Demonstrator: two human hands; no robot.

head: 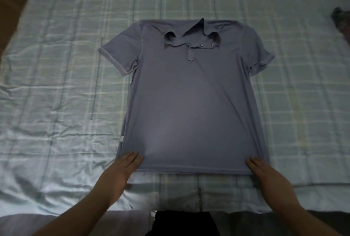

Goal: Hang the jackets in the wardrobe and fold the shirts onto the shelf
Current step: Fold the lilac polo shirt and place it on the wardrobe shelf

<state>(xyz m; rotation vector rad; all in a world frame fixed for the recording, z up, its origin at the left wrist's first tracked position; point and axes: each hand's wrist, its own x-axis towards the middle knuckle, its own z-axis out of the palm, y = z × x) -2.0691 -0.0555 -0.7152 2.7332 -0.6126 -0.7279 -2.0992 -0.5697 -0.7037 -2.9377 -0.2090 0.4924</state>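
Pressing flat with straight fingers, the left hand (pixel 124 165) and right hand (pixel 263 171) rest open on the near hem corners of a lavender polo shirt (pixel 189 103) spread front-up on the plaid bedsheet (pixel 56 84), rumpled collar (pixel 193 35) farthest away.

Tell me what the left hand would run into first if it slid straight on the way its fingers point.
The left hand already rests on the polo shirt at its hem corner; going on, it likely meets only more shirt body.
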